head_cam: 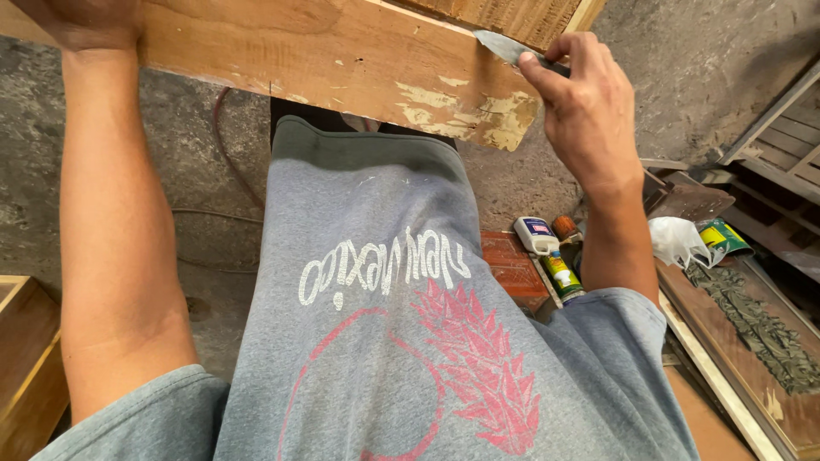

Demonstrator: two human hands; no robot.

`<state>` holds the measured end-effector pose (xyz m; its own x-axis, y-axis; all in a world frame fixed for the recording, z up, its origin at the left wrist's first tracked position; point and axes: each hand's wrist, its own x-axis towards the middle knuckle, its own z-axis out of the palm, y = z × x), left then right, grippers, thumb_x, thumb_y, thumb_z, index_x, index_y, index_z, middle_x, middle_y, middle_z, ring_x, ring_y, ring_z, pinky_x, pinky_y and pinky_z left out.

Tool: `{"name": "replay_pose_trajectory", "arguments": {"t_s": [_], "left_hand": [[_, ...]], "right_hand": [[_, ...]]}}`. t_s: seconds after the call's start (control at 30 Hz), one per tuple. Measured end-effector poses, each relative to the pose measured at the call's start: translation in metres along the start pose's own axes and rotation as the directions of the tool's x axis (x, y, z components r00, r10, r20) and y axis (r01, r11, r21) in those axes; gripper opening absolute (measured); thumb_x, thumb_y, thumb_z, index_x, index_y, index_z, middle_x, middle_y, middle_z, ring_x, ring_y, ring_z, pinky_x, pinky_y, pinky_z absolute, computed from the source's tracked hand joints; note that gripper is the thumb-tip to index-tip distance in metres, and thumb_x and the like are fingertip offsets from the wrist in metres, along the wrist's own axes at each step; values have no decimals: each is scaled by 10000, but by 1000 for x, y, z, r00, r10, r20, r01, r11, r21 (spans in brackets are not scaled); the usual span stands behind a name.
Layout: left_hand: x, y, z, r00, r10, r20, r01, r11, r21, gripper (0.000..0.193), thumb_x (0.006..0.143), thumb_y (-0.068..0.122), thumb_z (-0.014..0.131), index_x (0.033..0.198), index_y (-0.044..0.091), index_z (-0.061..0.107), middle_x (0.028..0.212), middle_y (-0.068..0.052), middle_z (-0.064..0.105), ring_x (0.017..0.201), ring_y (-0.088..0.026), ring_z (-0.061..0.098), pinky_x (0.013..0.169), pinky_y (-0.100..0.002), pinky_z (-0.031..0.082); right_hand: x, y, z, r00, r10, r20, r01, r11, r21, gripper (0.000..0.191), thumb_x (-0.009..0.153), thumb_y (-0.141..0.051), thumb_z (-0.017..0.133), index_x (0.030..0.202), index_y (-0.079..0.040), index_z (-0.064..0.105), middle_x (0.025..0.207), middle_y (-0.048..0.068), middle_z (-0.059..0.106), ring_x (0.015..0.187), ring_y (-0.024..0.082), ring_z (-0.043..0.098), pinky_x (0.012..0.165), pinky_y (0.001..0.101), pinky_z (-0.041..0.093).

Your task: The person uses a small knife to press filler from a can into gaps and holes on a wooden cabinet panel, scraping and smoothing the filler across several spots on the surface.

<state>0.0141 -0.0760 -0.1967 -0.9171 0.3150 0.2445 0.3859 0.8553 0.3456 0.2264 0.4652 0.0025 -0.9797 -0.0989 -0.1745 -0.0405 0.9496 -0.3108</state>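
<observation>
Rough grey concrete floor (pixel 196 196) is spreading out under us, so we are working in a dusty wood shop. We are looking down over our grey shirt (pixel 376 324) at a long wooden board (pixel 325 51).

Our right hand (pixel 589 111) is at the board's right end, and its fingers (pixel 547 81) are wrapped tight around a putty knife (pixel 504 47). We are tipping the blade against the board's top edge, just above pale filler patches (pixel 478 115), probably so it scrapes flat.

Our left hand (pixel 85 21) is pressing on the board's left end, probably to keep it steady. We cannot tell how its fingers are sitting, because the picture cuts them off.

Below the board, beside our right arm, glue bottles (pixel 547 252) are lying on the floor. A white plastic bag (pixel 679 239) and a carved wood panel (pixel 752 324) are sitting farther right.
</observation>
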Motion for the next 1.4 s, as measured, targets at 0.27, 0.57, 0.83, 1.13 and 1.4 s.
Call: {"name": "replay_pose_trajectory", "arguments": {"t_s": [0.27,0.57,0.83,1.13,1.4], "left_hand": [[3,2,4,1000,2,-10,-2,1000,-2,229,948,86,635,782,26,490,722,-135,547,641,-301,567,612,-426,412],[-12,-4,1,999,-35,-20,35,999,14,234,944,87,637,776,28,485,719,-135,543,639,-302,564,610,-427,408],[-20,-11,-5,999,-47,-24,47,998,30,238,941,87,638,771,29,481,715,-135,539,636,-303,561,609,-429,404],[-15,-4,0,1000,-25,-17,25,999,22,243,937,88,639,766,30,476,712,-135,535,634,-305,557,607,-430,400],[1,1,6,1000,3,-28,-2,1000,13,248,933,88,641,761,31,472,708,-135,531,631,-306,554,605,-431,397]], "right_hand": [[-14,19,-11,997,54,62,-57,997,54,264,1007,4,723,1222,-135,787,1132,81,628,1060,267,646,894,404,537],[3,-13,-37,998,-36,-50,30,992,-122,251,956,5,738,1163,-128,789,1130,99,646,960,265,636,764,379,513],[39,-34,2,991,-129,-29,125,986,-108,380,943,29,680,1282,-132,742,1171,71,601,1093,255,619,886,390,512],[4,-4,-14,996,-7,91,20,989,-146,392,967,29,669,1283,-176,779,1131,71,602,1076,255,617,904,393,517],[-28,13,-42,992,129,13,-126,980,-154,245,1014,-6,718,1189,-156,801,1091,71,685,965,251,666,841,391,533]]}}
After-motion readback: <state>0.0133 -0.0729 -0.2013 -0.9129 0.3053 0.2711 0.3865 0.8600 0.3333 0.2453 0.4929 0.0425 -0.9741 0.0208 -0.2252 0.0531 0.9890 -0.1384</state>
